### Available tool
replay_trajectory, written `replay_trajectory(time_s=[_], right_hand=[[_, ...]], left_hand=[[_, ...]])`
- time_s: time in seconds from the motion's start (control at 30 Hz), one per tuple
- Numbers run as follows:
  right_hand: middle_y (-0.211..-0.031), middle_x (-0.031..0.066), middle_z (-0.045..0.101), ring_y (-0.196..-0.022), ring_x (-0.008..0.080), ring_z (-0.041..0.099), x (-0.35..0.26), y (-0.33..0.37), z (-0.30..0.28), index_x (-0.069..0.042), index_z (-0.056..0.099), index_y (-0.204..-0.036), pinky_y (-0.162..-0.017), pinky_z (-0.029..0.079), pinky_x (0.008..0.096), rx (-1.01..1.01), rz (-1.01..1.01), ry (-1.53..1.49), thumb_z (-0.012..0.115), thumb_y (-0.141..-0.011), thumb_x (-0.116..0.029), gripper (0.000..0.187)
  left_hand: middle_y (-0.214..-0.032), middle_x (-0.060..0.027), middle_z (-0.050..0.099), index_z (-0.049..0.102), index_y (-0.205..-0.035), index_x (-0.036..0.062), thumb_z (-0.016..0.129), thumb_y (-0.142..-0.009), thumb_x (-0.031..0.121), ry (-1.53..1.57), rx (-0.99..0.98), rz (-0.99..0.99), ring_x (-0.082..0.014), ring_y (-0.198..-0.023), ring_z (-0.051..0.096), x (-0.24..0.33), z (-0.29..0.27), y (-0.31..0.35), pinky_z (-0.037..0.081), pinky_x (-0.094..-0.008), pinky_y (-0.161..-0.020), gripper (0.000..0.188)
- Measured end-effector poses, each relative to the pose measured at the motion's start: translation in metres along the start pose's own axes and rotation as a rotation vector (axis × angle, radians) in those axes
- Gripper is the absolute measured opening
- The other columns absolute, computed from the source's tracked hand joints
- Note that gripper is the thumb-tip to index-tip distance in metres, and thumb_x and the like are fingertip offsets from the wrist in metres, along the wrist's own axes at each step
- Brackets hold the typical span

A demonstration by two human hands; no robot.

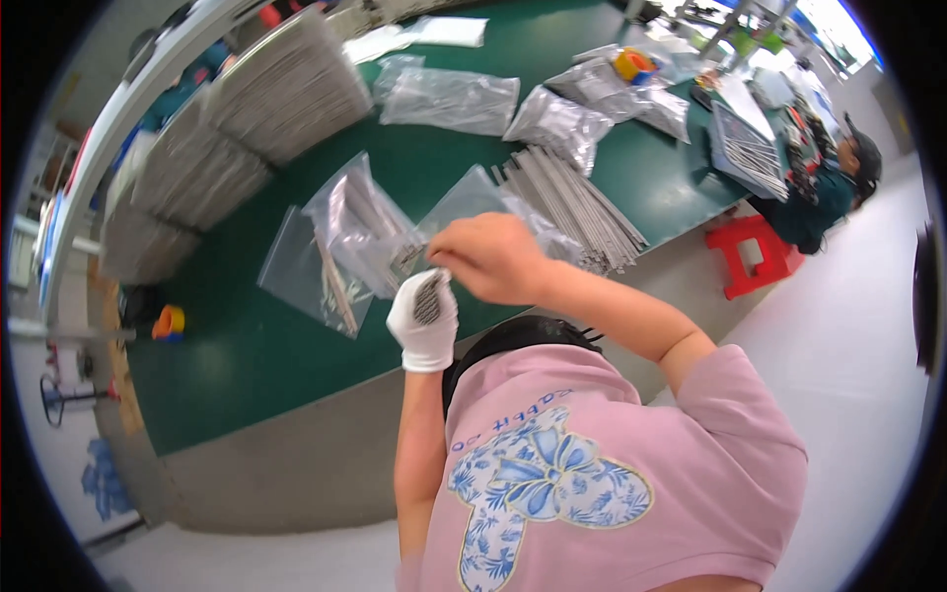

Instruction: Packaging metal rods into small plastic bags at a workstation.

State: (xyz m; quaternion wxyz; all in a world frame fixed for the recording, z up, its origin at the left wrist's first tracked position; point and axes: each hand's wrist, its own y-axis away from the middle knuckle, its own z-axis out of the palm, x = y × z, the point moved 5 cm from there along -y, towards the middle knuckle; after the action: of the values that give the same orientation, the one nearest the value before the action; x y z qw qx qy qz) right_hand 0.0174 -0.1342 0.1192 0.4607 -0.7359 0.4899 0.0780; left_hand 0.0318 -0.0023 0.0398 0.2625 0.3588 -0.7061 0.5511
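Note:
My left hand (424,321) wears a white glove and is closed around a short bundle of thin grey rods (428,296), whose ends face the camera. My bare right hand (490,257) is right above it, fingers curled down onto the top of the bundle. Both hands are over the near edge of the green table (247,345). Just beyond them lie clear plastic bags (350,232) holding more rods, and a loose pile of grey rods (582,212).
Stacks of grey flat pieces (286,84) line the far left of the table. More filled clear bags (449,99) lie further back. An orange tape roll (170,323) sits at the left end. A red stool (755,252) and a seated co-worker (838,187) are at the right.

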Motion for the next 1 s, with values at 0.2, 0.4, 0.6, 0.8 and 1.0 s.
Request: replay_trajectory(time_s=[0.2,0.4,0.6,0.8,1.0], right_hand=[[-0.073,0.0073,0.064,-0.064,0.0259,0.06,0.01,0.006,0.007,-0.007,0.065,-0.084,-0.057,0.045,0.0335,-0.018,0.051,-0.088,0.062,-0.079,-0.006,0.006],[-0.071,0.0054,0.063,-0.061,0.0242,0.059,0.002,0.002,0.007,-0.008,0.064,-0.081,-0.055,0.044,0.0323,-0.05,-0.046,0.004,0.064,-0.076,-0.006,0.006],[-0.071,0.0039,0.062,-0.058,0.0239,0.058,-0.008,-0.003,0.003,-0.008,0.064,-0.08,-0.054,0.043,0.0325,-0.081,-0.174,0.129,0.068,-0.072,-0.008,0.009],[-0.074,0.0031,0.063,-0.061,0.0223,0.059,-0.001,-0.003,0.006,-0.008,0.065,-0.081,-0.054,0.044,0.0322,-0.145,-0.086,0.085,0.068,-0.072,-0.01,0.01],[-0.074,0.0031,0.062,-0.064,0.0247,0.059,-0.002,-0.002,0.002,-0.011,0.063,-0.08,-0.056,0.044,0.0352,-0.039,-0.059,0.065,0.067,-0.072,-0.012,0.009]], left_hand=[[-0.079,-0.0094,0.064,0.061,-0.087,0.0034,0.066,-0.073,-0.004,0.015,-0.002,0.001,-0.0228,-0.071,0.064,0.001,0.0,-0.003,0.05,-0.0282,-0.066,0.016],[-0.079,-0.0098,0.064,0.061,-0.086,0.0035,0.066,-0.072,-0.003,-0.005,0.002,0.031,-0.0249,-0.07,0.063,0.003,-0.003,-0.003,0.05,-0.0297,-0.065,0.016],[-0.08,-0.011,0.063,0.061,-0.086,0.0039,0.067,-0.072,-0.001,0.01,-0.007,-0.022,-0.0274,-0.069,0.062,-0.004,-0.001,0.0,0.05,-0.0308,-0.064,0.017],[-0.079,-0.0108,0.063,0.061,-0.087,0.0038,0.067,-0.072,-0.001,-0.017,0.005,0.005,-0.0267,-0.069,0.062,-0.004,-0.002,-0.003,0.05,-0.0307,-0.064,0.017],[-0.08,-0.0109,0.063,0.062,-0.089,0.0032,0.067,-0.074,0.004,-0.021,-0.041,-0.004,-0.0254,-0.069,0.062,-0.011,0.002,0.002,0.049,-0.0314,-0.065,0.015]])
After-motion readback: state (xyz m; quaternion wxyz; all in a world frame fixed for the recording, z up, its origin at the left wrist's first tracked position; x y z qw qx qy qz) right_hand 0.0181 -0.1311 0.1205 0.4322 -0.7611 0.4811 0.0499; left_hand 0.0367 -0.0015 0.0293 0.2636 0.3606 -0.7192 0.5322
